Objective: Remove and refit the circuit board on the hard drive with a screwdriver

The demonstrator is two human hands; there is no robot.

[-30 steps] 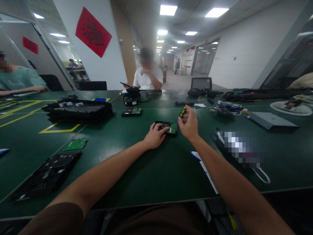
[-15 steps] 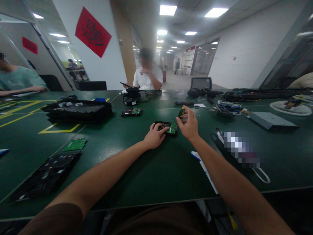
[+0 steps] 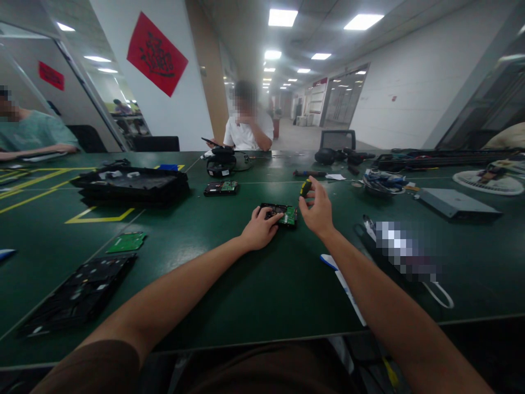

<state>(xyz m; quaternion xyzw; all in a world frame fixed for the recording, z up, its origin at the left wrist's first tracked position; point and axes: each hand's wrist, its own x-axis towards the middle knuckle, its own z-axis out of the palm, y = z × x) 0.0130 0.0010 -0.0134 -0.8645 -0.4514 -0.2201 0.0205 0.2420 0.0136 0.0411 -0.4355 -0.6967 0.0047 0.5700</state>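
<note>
A hard drive point(image 3: 280, 213) with a green circuit board facing up lies on the green table point(image 3: 246, 284) in front of me. My left hand point(image 3: 259, 230) rests on its near left edge, fingers curled over it and holding it down. My right hand point(image 3: 316, 210) hovers just right of the drive, its fingers pinched around the yellow-and-black handle of a screwdriver point(image 3: 305, 187) that stands nearly upright over the drive's right end. The screwdriver's tip is hidden behind my hand.
A second hard drive point(image 3: 221, 187) lies farther back. A black tray stack point(image 3: 131, 186) sits at left, a loose green board point(image 3: 127, 242) and a black panel point(image 3: 77, 295) nearer. A grey box point(image 3: 455, 202), cables and tools lie at right. A person in white point(image 3: 248, 131) sits opposite.
My right hand has turned slightly on the screwdriver handle, dipping half a second ago and back up now. My left hand and the drive stay put.
</note>
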